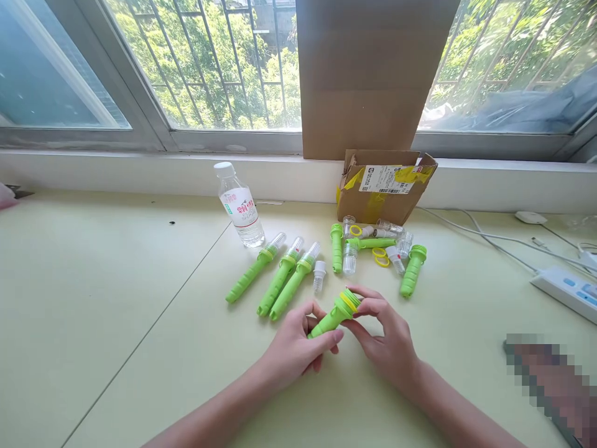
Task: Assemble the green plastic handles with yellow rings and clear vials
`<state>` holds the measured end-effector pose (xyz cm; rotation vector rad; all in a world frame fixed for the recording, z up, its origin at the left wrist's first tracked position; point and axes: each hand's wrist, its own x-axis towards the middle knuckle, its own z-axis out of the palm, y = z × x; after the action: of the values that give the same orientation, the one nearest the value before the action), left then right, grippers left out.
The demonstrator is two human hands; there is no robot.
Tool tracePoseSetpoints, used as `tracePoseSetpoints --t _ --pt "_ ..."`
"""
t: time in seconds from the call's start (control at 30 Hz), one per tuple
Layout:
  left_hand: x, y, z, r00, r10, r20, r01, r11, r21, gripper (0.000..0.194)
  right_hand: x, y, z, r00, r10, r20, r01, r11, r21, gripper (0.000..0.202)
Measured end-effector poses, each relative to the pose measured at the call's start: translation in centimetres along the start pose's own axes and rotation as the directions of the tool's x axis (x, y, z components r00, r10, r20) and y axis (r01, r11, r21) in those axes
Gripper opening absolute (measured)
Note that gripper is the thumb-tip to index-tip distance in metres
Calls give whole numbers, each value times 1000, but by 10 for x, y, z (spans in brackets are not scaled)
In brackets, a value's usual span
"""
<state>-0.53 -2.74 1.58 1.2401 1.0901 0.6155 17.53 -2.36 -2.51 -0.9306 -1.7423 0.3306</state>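
Note:
A green ribbed tube (pixel 332 319) with a yellow ring (pixel 349 302) round its threaded end is tilted up to the right. My left hand (pixel 298 342) is wrapped round its lower part. The fingertips of my right hand (pixel 385 333) pinch at the ring end. Just beyond lies a white-topped clear piece (pixel 319 275). Three green tubes with clear caps, one of them nearest my hands (pixel 295 281), lie side by side to the left. Behind my right hand are loose green tubes (pixel 413 270), clear caps (pixel 349 258) and yellow rings (pixel 381 257).
A water bottle (pixel 241 208) stands at the back left of the table (pixel 116 280). An open cardboard box (pixel 385 186) sits by the window. At the right are cables, a power strip (pixel 566 289) and a pixelated object (pixel 555 386).

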Motion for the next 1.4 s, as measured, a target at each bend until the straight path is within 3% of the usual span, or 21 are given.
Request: tracePoseSetpoints --t 0.37,0.5,0.63,1.03,1.17,1.4 --pt "0 -2 0 999 30 -23 -32 997 -69 33 3 -5 -3 999 -31 -12 31 999 -31 22" --pt "-1 -3 0 997 55 53 -53 998 -35 36 2 -5 -3 999 -17 51 16 1000 22 28" --pt "-3 -4 3 990 92 107 -98 994 54 40 2 -4 -2 998 -50 33 51 998 -36 23" --pt "-3 -2 3 994 60 91 -70 993 100 39 4 -4 -2 994 -92 -52 84 987 -137 19" --pt "-4 1 5 996 37 84 -41 998 45 29 5 -7 -2 991 -112 -72 98 980 -171 21" --pt "-5 2 11 1000 -22 1 22 999 -32 34 5 -8 -3 990 -122 -76 106 977 -183 21"
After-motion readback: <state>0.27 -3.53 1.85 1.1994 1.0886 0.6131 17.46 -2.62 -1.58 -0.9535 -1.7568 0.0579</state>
